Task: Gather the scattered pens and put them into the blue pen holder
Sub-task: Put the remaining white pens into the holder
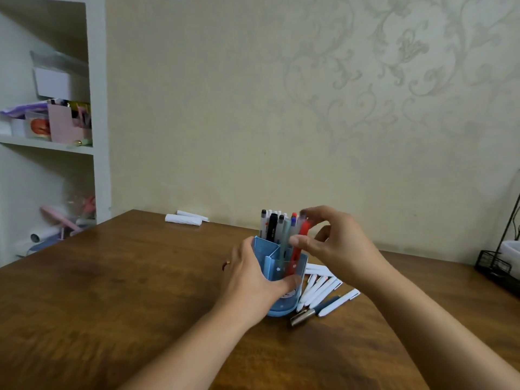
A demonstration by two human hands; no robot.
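Left hand (253, 274) wrapped around blue pen holder (284, 280), right hand (334, 243) pinching red pen (299, 243) upright.

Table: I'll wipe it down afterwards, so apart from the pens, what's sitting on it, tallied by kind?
blue pen holder: 1
white paper rolls: 2
black wire rack: 1
silver metal piece, unclear whether it is a pen part: 1
Total: 5

We see soft, dim, even light, wide-angle bending at the edges, and the shelf (47, 122) perhaps slightly blurred.
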